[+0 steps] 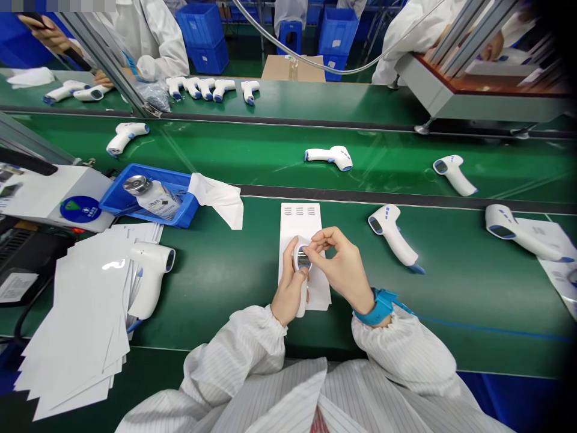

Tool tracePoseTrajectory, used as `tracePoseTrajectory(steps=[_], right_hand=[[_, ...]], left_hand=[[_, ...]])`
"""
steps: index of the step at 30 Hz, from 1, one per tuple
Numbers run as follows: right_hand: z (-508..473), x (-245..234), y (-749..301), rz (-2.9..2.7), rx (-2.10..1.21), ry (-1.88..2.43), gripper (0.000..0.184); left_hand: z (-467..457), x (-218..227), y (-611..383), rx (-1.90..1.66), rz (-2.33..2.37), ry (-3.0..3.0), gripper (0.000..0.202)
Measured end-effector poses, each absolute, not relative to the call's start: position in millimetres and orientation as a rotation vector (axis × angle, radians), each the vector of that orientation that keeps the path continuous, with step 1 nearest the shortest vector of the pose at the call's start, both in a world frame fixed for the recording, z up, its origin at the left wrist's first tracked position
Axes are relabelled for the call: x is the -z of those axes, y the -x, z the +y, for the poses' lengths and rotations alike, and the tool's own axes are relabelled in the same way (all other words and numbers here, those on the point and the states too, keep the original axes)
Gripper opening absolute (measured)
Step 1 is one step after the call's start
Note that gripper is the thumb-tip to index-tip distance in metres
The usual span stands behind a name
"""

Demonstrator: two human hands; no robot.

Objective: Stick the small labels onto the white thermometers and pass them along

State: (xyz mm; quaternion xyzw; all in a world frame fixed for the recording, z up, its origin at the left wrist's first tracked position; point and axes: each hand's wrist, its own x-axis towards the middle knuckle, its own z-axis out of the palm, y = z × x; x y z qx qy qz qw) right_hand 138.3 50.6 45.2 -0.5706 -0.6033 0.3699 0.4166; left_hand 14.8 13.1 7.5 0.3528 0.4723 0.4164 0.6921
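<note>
Green assembly-line belts fill the whole view, with the near belt (451,325) right in front of the person and another belt (234,153) just behind it. White handheld infrared thermometers are everywhere: a few on the far belt, two on the right of the near belt, including one (394,234), and a neat row (207,89) at the upper middle. At the upper left, a co-worker's white sleeve (157,36) shows. On the left, there's a messy stack of white sheets (81,319) with a thermometer (151,276) lying on it. Just above that sits a blue tray (184,216) holding a metal-capped bottle (151,195), with a white cloth (219,201) hanging over its edge.

Dead center, the infrared thermometer (303,260) is held upright over a white sheet (300,219). The left hand (288,288) is wrapped firmly around it, and the right hand (338,264) is pinching at its head. Can't tell if it's touching the paper. There's a blue wrist strap (378,307) on the right wrist.
</note>
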Motion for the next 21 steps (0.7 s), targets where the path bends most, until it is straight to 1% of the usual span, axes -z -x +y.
tracePoseTrajectory(steps=[11, 21], right_hand=[[50.5, -48.0, -138.7, -1.576, -0.854, 1.491, 0.014], [48.9, -51.4, -136.5, -1.587, -0.822, 1.523, 0.013]], left_hand=[[12.8, -4.8, -15.0, -0.939, 1.041, -0.808, 0.06], [12.7, -3.0, -15.8, -0.946, 1.025, -0.816, 0.061]])
